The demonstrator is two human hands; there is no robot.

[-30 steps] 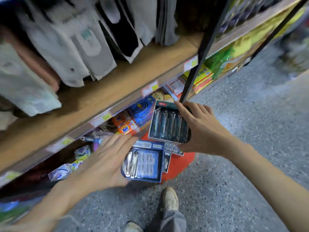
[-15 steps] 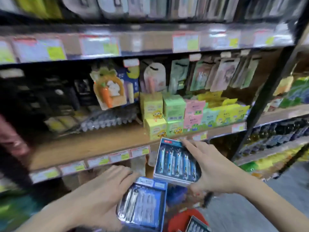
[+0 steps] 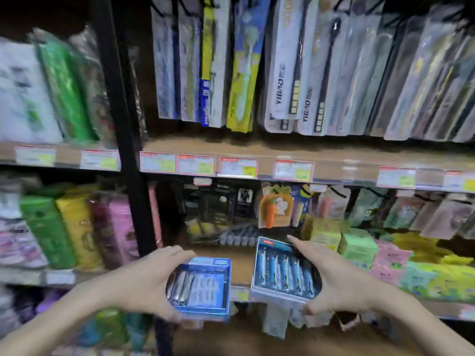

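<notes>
Here the blue clipper box (image 3: 203, 286) is gripped in the left hand (image 3: 144, 281), fingers (image 3: 174, 254) curled round its edge; the white-rimmed clipper box (image 3: 282, 273) is clasped by the right hand (image 3: 339, 281); both hover before the wooden shelf (image 3: 241, 268); pastel cartons (image 3: 357, 246) crowd its right, a black post (image 3: 138, 214) its left.

Lower centre: left clipper box (image 3: 203, 286) in left hand (image 3: 144, 281), right clipper box (image 3: 282, 271) in right hand (image 3: 336, 281), side by side, not touching. Toothbrush packs (image 3: 282, 73) upper right, above shelf board (image 3: 334, 155); price tags (image 3: 239, 167) along its front. Upright post (image 3: 120, 124) left of centre.
</notes>
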